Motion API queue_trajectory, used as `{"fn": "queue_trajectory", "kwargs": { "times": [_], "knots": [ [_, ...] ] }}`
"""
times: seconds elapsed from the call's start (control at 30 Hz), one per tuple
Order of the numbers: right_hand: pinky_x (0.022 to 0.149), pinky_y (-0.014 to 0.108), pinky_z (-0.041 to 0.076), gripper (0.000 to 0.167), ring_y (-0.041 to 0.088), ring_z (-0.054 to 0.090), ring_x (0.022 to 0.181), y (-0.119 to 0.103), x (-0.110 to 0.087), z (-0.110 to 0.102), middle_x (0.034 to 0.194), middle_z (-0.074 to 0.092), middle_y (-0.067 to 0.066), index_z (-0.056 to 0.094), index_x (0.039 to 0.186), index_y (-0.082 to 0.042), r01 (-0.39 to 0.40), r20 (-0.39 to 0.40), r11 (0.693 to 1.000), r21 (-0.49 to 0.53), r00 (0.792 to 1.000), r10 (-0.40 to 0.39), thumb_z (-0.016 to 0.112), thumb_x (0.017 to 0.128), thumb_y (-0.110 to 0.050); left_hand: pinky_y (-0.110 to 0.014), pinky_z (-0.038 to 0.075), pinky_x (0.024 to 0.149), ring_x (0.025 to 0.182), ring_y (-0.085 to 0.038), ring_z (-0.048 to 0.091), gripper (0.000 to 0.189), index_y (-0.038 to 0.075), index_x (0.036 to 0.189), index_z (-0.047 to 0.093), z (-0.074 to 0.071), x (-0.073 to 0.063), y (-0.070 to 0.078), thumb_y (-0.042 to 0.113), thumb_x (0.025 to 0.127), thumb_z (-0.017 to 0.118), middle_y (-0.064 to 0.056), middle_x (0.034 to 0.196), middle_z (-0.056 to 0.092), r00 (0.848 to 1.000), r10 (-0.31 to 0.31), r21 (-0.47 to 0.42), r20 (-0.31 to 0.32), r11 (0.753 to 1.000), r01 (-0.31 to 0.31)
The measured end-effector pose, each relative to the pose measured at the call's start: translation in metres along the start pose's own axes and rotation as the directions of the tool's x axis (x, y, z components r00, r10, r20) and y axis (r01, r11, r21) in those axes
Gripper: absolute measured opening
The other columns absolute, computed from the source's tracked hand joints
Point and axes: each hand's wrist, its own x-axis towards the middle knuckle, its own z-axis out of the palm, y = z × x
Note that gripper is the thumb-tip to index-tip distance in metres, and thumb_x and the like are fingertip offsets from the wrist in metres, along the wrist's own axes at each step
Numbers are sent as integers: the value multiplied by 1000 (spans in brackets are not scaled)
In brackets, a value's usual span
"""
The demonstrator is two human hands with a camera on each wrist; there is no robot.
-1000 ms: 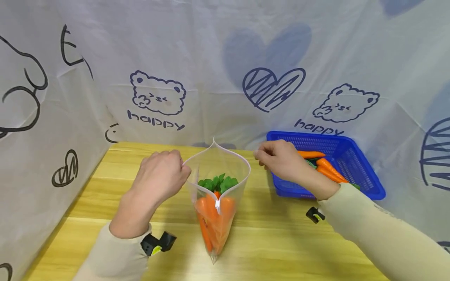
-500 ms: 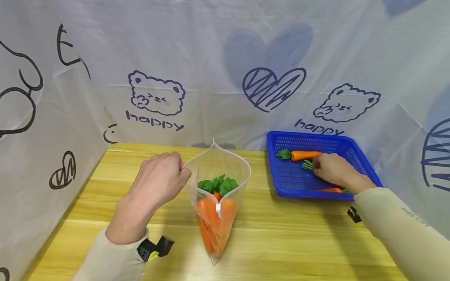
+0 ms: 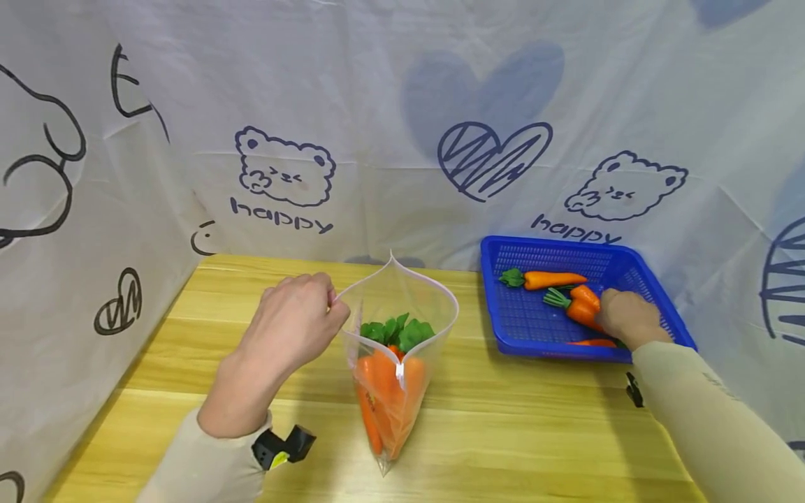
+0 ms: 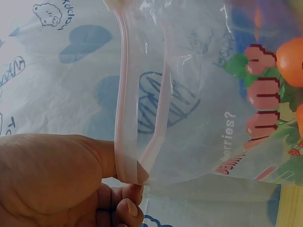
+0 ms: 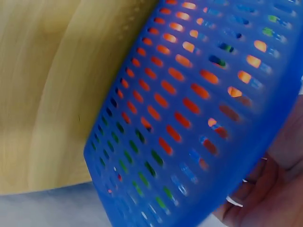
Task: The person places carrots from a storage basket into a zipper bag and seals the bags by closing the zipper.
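A clear zip-top bag (image 3: 402, 398) stands on the table with its mouth spread wide. Several orange carrots with green leaves show through its lower part. My left hand (image 3: 292, 325) pinches the left edge of the bag's mouth; the left wrist view shows the thumb (image 4: 102, 158) against the zip strip. Inside a blue basket (image 3: 550, 347), my right hand (image 3: 632, 318) is at the thick carrots (image 3: 583, 307) in the middle, covering their right ends. Its fingertips are hidden, so I cannot tell if they grip. In the right wrist view the basket wall (image 5: 189, 118) blocks most of that hand.
Another carrot (image 3: 553, 280) lies along the basket's back, and part of one more carrot (image 3: 594, 343) shows by the front wall. A white curtain (image 3: 377, 126) with drawings hangs behind the wooden table (image 3: 503, 433). The basket stands close to the curtain.
My right hand has moved from beside the bag into the basket, then a little further right over the carrots. My left hand keeps its pinch on the bag, which stays nearly in place.
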Motion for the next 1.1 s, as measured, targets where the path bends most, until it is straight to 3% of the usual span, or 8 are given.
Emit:
{"fn": "queue_trajectory", "kwargs": {
  "times": [0.2,0.3,0.47,0.73,1.1],
  "knots": [
    [88,70,48,64,54,63,98,-14,5,11,109,63,39,53,122,18,-82,37,997,5,996,82,58,101,-42,-45,44,72,70,-26,54,14,11,77,57,1,0,1,13,91,55,-4,72,55,1000,-2,-9,1,1000,2],
    [89,68,48,68,51,61,98,-23,8,14,110,63,39,54,123,19,-85,49,996,-6,995,85,61,99,-44,-45,44,72,70,-26,53,14,11,77,57,2,0,2,13,91,55,-4,72,55,1000,-4,-13,4,1000,4],
    [84,63,51,63,45,62,90,-32,12,16,108,64,36,55,127,15,-21,73,1000,11,997,20,64,98,-39,-44,44,71,70,-26,54,14,12,77,56,3,0,2,14,91,54,-4,72,55,1000,-1,-11,-2,1000,1],
    [85,64,49,41,40,63,94,-49,19,23,102,70,18,66,114,0,177,83,984,26,980,-178,78,89,-29,-43,43,71,71,-26,54,13,12,78,57,2,-1,3,14,91,54,-4,72,55,1000,-6,-15,-1,1000,6],
    [95,72,44,37,47,58,111,-54,23,34,103,68,18,64,104,-3,220,33,972,-81,975,-218,78,88,-32,-44,44,71,71,-26,55,13,12,79,58,4,0,4,15,91,55,-3,73,56,1000,2,-10,-2,1000,-2]
  ]
}}
